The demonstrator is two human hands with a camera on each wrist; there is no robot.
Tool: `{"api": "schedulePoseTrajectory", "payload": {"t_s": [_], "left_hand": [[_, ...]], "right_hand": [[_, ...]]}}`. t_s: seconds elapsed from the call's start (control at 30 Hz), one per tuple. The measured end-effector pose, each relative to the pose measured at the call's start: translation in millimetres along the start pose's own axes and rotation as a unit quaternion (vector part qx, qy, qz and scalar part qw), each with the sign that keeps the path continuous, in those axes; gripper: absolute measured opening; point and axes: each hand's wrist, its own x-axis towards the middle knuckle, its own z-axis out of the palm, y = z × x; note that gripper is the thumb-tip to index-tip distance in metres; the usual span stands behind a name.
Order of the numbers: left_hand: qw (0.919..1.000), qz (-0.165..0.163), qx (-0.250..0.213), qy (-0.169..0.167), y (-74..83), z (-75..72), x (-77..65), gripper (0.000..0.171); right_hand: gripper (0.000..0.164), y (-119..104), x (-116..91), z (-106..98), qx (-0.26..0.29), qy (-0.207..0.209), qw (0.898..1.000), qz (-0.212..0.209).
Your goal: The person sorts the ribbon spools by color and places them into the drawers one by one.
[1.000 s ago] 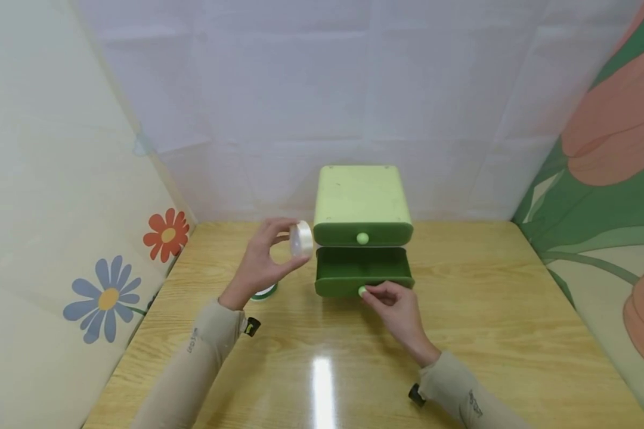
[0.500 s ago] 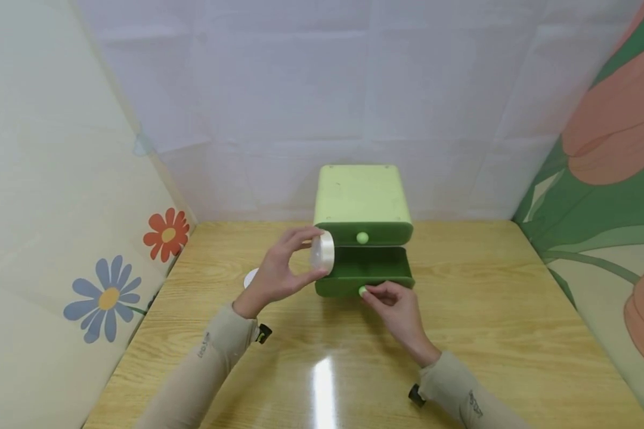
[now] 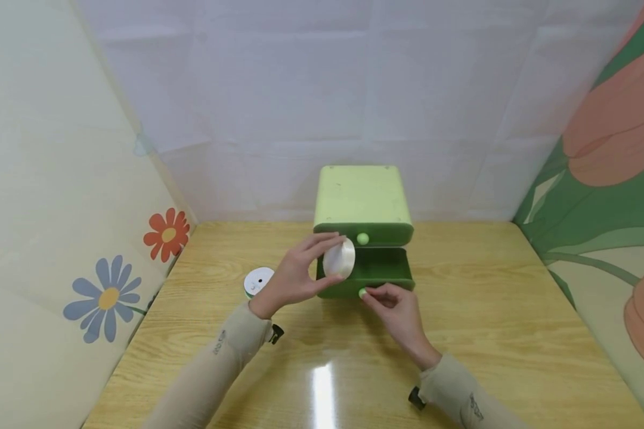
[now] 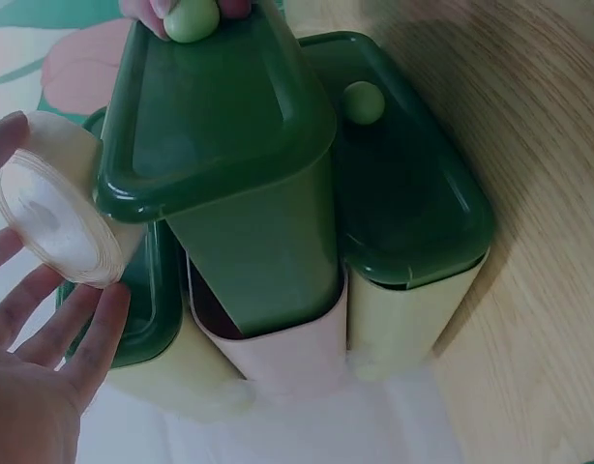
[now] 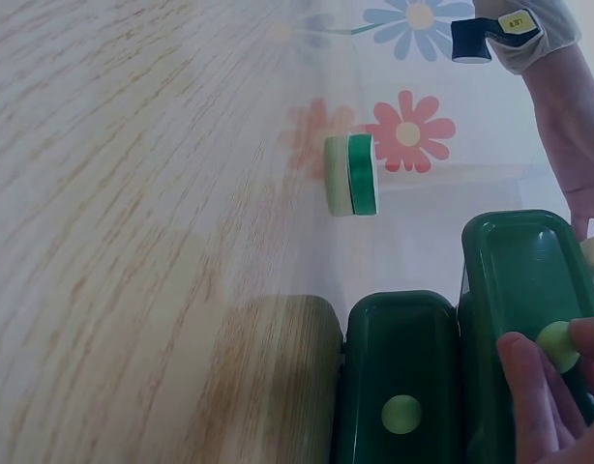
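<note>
My left hand [image 3: 297,277] holds a cream ribbon roll [image 3: 346,260] by its edge between thumb and fingers. The roll stands on edge, overlapping the left side of a pulled-out green drawer [image 3: 375,286] in the head view. A pale green round knob [image 3: 362,293] on that drawer is pinched by my right hand [image 3: 399,316]. Above it, the top drawer [image 3: 389,235] of the light green drawer box [image 3: 362,190] is pushed in. From the left wrist, the pulled-out drawer [image 4: 249,116] shows between two closed ones, the cream roll [image 4: 70,193] beside its front.
A second roll with a white face and green rim, a ribbon spool [image 3: 259,279], lies on the wooden table [image 3: 494,310] to the left of the box. A white cloth wall [image 3: 279,107] rises behind it. Flower-printed panels [image 3: 612,179] flank both sides.
My left hand has carried the cream ribbon roll rightward and slightly down, from beside the box to in front of the pulled-out drawer. My right hand stays on the knob.
</note>
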Motion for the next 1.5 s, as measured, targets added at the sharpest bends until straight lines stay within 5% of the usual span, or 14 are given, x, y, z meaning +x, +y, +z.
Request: {"api": "schedulePoseTrajectory", "payload": {"t_s": [0.5, 0.87, 1.13, 1.5], "left_hand": [[0.999, 0.028, 0.019, -0.028, 2.4, 5.9, 6.0, 0.063], [0.9968, 0.013, 0.047, -0.063, 2.1, 11.0, 10.7, 0.05], [0.9952, 0.038, 0.072, -0.055, 4.1, 14.3, 12.5, 0.041], [0.9977, 0.024, 0.058, -0.025, 3.3, 15.3, 13.5, 0.041]], "right_hand": [[0.013, 1.2, -1.1, -1.2, 0.007, -0.014, 1.0, -0.014], [0.015, -0.4, -0.4, -1.7, 0.003, -0.02, 1.0, 0.002], [0.013, 1.2, 0.0, -2.1, -0.002, -0.018, 1.0, -0.004], [0.013, -0.3, -1.1, -2.3, -0.002, -0.017, 1.0, 0.001]]}}
